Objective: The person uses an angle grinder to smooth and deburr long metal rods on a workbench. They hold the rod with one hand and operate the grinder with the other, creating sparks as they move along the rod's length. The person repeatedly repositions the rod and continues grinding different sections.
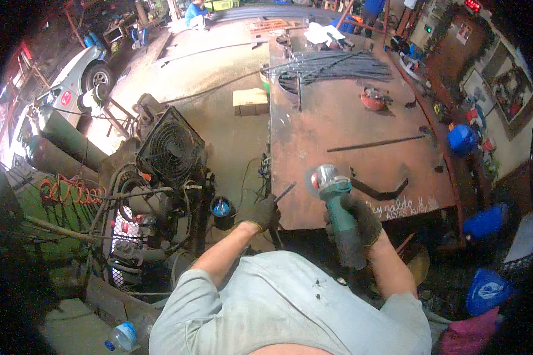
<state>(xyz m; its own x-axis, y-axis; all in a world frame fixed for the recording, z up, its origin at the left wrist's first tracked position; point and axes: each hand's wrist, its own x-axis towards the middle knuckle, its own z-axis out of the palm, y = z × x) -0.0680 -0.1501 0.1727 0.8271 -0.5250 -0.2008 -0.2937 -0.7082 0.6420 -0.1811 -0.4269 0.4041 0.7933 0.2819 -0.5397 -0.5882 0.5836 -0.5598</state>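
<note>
My left hand (259, 214), in a dark glove, is closed around a short metal rod (286, 191) that points up and to the right at the table's left edge. In my gloved right hand (365, 220) is a teal angle grinder (339, 208), its head and disc over the near part of the rusty steel table (314, 127). The disc is partly hidden by the grinder's head and stands apart from the rod. Just right of the grinder lies a dark bent flat bar (385, 193). Farther back rests a thin straight bar (376, 144).
A bundle of steel rods (343, 68) and a red rounded object (373, 100) occupy the table's far part. Left of me stand a caged fan (172, 142) and machinery with hoses. A pale block (250, 102) sits beyond. A person (196, 15) crouches far off.
</note>
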